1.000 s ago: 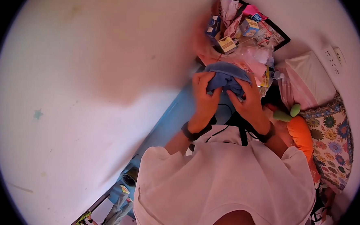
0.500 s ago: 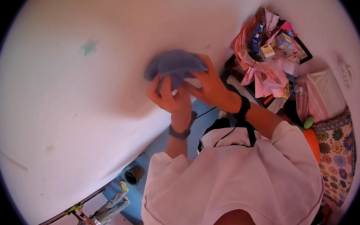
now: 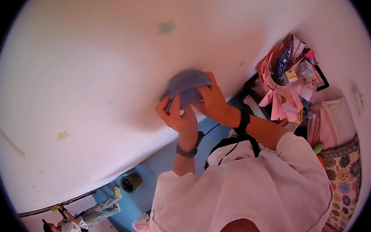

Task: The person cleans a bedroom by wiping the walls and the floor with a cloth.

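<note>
A folded blue-grey cloth (image 3: pixel 187 86) is held up in front of the pale wall (image 3: pixel 91 77). My left hand (image 3: pixel 176 115) grips its lower left edge, with the fingers spread over the near side. My right hand (image 3: pixel 215 100) pinches the right side, thumb and fingers on opposite faces of the fabric. Both wrists wear dark bands. Whether the cloth touches the wall is hidden behind it.
A faded green star (image 3: pixel 166 27) and a yellowish star (image 3: pixel 63 134) mark the wall. To the right stand a pink-wrapped bouquet with boxes (image 3: pixel 283 100), a pillow (image 3: pixel 338 124) and a flowered cushion (image 3: pixel 343 183). A bucket (image 3: pixel 131 182) and another person (image 3: pixel 73 223) are at lower left.
My view has shifted, so the stars, bouquet and bucket appear elsewhere in the picture. The cloth looks flatter and more neatly folded over between my hands, which both keep their hold.
</note>
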{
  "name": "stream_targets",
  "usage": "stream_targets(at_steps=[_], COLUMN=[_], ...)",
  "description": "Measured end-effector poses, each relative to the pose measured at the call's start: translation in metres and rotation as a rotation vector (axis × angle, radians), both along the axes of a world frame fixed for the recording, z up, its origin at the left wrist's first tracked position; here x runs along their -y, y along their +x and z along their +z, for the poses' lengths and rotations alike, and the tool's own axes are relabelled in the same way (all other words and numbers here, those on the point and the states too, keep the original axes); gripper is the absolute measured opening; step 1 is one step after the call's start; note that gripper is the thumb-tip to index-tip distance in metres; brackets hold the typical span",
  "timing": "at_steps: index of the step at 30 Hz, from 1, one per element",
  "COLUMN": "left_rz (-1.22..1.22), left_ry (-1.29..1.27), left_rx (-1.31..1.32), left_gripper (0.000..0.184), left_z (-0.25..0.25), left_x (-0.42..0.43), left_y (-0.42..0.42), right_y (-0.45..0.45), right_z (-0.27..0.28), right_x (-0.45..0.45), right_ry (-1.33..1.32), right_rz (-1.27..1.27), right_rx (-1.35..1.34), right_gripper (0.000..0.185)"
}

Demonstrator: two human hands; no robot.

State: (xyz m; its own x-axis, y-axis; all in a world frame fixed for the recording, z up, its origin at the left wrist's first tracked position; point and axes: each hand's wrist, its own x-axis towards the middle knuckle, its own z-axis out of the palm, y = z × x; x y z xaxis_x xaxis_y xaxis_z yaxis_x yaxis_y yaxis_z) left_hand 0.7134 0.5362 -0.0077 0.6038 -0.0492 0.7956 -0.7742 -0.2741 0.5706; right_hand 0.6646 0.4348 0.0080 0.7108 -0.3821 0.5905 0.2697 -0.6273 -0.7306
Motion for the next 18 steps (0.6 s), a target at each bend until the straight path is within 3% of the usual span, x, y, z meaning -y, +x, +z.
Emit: stream_targets(at_steps=[3,7,14,18], left_rz=[0.007,-0.005,-0.067,-0.101], left_ry=[0.061,0.026,-0.11,-0.064], left_rx=[-0.075,0.029,0.098,0.126], left_gripper=[0.041,0.039,0.042,0.044], left_z=[0.009,0.024,0.087,0.091], left_x=[-0.003,0.006,0.034,0.063], left_y=[-0.001,-0.001,0.0,-0.005], right_y=[-0.001,-0.004,-0.002,-0.009], right_z=[0.009,0.022,0.068,0.07], right_x=[-0.002,0.005,0.029,0.048], right_ry=[0.03,-0.09,-0.107,-0.017], right_rz=[0.011,0.001,-0.05,-0.151], right_rx=[-0.033,-0.032,0.175,0.199], right_gripper=[0.048,0.046,0.047,0.05])
